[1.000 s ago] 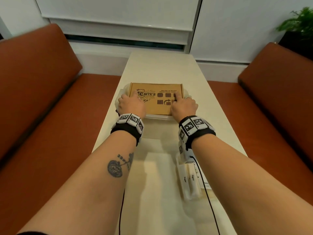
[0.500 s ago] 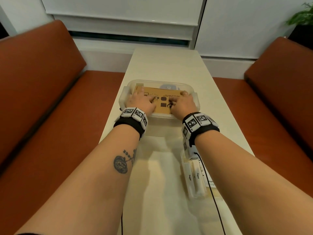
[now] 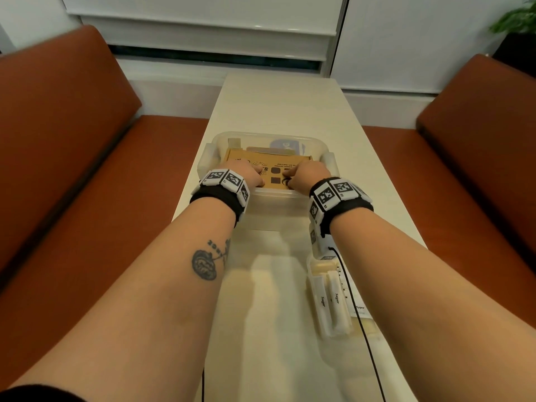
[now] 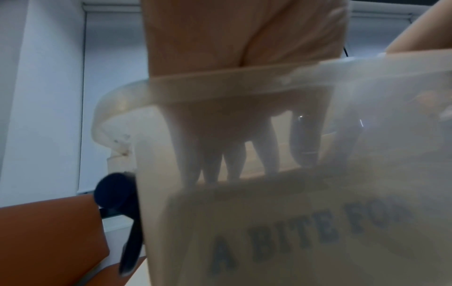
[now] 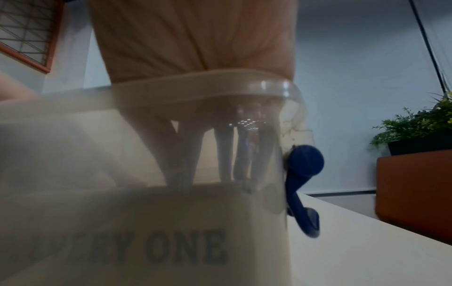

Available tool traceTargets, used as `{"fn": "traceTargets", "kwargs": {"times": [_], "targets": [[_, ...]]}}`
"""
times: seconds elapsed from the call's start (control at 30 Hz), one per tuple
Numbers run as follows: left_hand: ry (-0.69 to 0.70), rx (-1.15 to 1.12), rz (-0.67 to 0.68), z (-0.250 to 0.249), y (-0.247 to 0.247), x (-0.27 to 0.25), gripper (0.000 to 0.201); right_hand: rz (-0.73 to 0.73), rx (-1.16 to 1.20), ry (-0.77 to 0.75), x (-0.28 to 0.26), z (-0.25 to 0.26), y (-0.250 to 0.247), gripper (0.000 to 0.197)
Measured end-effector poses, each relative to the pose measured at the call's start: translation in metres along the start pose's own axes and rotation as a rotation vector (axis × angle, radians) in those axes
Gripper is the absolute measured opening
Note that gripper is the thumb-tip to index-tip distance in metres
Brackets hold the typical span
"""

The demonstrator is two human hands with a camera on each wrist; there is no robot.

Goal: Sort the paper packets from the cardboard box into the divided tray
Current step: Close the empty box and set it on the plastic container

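A brown printed cardboard box (image 3: 278,169) lies closed inside a clear plastic container (image 3: 266,136) in the middle of the table. My left hand (image 3: 249,177) and right hand (image 3: 304,177) both rest on its lid, side by side. Seen through the container wall in the left wrist view, the left fingers (image 4: 232,164) stand straight with their tips on the box (image 4: 293,232). In the right wrist view the right fingers (image 5: 208,154) likewise press on the box (image 5: 171,241). A divided tray (image 3: 311,274) near my right forearm holds white sugar packets (image 3: 336,297).
The container has blue side latches (image 5: 303,174), hanging down. Behind the box in the container lie a blue item (image 3: 285,145) and flat brown pieces. Orange benches (image 3: 72,169) flank the narrow table (image 3: 284,100). A potted plant (image 5: 420,125) stands at the right.
The box sat on top of the container a second ago; it has since gone down inside it under both hands. My hands have moved slightly nearer each other.
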State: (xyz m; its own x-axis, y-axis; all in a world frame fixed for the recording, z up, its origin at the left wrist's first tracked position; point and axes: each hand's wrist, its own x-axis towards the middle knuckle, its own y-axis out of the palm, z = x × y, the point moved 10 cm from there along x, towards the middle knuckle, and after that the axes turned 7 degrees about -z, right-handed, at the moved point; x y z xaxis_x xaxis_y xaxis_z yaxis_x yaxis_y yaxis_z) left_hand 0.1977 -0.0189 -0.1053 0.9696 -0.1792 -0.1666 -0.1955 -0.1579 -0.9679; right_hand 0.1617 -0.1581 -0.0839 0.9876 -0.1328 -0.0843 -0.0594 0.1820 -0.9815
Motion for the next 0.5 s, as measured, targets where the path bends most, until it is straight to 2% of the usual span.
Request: {"fn": "traceTargets", "kwargs": {"times": [0.27, 0.5], "targets": [[0.009, 0.052, 0.030, -0.0071, -0.0030, -0.0036, 0.050, 0.032, -0.037, 0.015, 0.0007, 0.0013, 0.0023, 0.032], [0.026, 0.045, 0.027, -0.0092, -0.0027, -0.0056, 0.052, 0.006, -0.013, -0.007, 0.0028, 0.0010, 0.0026, 0.031]]}}
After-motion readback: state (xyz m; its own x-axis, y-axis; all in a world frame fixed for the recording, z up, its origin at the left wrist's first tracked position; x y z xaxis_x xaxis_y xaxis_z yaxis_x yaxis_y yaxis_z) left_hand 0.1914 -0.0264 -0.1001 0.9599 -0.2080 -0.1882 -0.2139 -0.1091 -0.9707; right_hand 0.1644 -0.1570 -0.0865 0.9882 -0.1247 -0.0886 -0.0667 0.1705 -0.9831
